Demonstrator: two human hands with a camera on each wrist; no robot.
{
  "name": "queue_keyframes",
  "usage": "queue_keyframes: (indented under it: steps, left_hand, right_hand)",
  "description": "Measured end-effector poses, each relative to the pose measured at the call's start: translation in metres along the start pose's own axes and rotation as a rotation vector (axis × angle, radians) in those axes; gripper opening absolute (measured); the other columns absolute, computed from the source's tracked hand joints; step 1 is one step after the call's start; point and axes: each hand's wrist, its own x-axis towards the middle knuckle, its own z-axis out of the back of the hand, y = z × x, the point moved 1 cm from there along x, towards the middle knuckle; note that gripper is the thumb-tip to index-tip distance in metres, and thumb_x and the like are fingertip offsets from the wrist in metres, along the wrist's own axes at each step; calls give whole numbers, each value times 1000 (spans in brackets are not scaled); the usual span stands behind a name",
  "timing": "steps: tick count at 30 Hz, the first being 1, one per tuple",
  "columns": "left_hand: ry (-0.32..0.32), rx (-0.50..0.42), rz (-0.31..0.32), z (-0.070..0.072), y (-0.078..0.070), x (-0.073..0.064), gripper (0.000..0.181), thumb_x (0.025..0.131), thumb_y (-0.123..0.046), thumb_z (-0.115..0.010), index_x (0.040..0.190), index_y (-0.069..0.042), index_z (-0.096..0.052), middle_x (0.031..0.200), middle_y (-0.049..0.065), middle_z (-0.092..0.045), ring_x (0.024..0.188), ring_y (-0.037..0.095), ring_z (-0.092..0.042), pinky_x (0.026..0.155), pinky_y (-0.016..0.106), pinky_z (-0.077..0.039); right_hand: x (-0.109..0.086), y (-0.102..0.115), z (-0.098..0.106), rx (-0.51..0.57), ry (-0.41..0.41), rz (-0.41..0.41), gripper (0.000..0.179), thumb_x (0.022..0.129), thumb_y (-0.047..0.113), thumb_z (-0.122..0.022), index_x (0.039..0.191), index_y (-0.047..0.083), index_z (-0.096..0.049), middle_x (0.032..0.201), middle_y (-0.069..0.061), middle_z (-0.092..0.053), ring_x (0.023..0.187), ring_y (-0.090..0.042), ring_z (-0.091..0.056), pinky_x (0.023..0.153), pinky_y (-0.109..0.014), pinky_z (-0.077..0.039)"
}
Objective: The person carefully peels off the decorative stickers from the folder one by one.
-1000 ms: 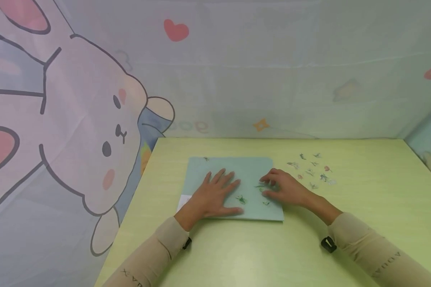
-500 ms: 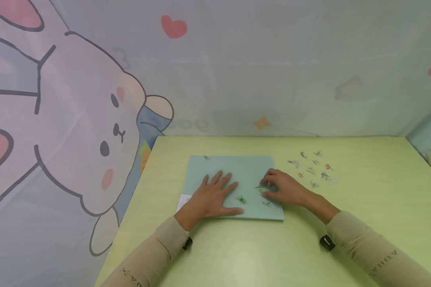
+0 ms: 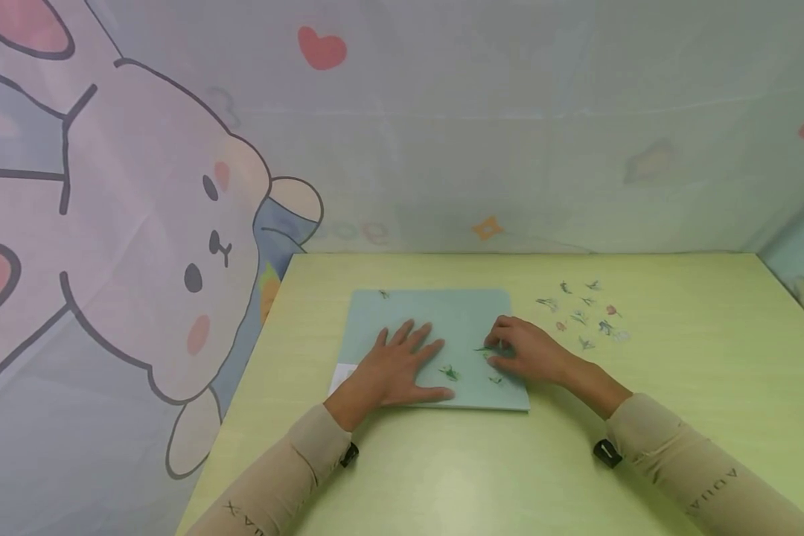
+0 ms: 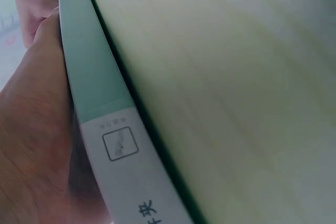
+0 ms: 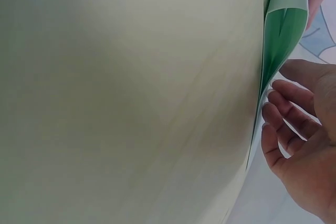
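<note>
A mint-green folder [image 3: 435, 313] lies on the table, a white printed label [image 4: 123, 150] on its spine. Spread flat across its left part, my left hand [image 3: 398, 365] presses on the cover with straight fingers. My right hand [image 3: 532, 353] is at the folder's right side, fingers bent and thumb apart from them. Its fingertips touch the cover at a green leaf sticker [image 3: 482, 349], partly hidden by the hand. Between the hands sits a green plant sticker [image 3: 450, 372], and a smaller leafy one [image 3: 496, 380] is below the right thumb. Another small sticker [image 3: 384, 294] marks the top left.
Several small flower and leaf stickers [image 3: 579, 318] are scattered on the yellow-green table [image 3: 697, 357], right of the folder. A cloth backdrop [image 3: 442, 149] with a cartoon rabbit hangs behind the table and along its left. In the right wrist view, the folder's lower edge [image 5: 286, 35] bows apart.
Both hands stay nearly where they were on the folder. The right index finger has drawn in slightly at the leaf sticker, and the head view has shifted a little.
</note>
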Motion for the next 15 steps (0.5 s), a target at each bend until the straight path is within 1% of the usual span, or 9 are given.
queue_keyframes:
  steps: [8,15]
  left_hand:
    - [-3,-11,2,3,0,-1,100,90,-92,-40,169,-33,-30,177,3,-19,163,35,-15,122,68,-23]
    - [-5,-28,-2,2,0,-1,99,91,-92,-40,169,-32,-30,177,3,-19,163,35,-14,123,68,-23]
  right_hand:
    - [1,1,-1,-11,-7,-1,14,93,13,-83,103,7,-77,102,0,-65,87,-17,-61,80,-40,-54]
    - [0,1,-1,18,3,-10,11,94,11,-82,102,8,-76,101,0,-65,89,-20,-64,81,-40,-55]
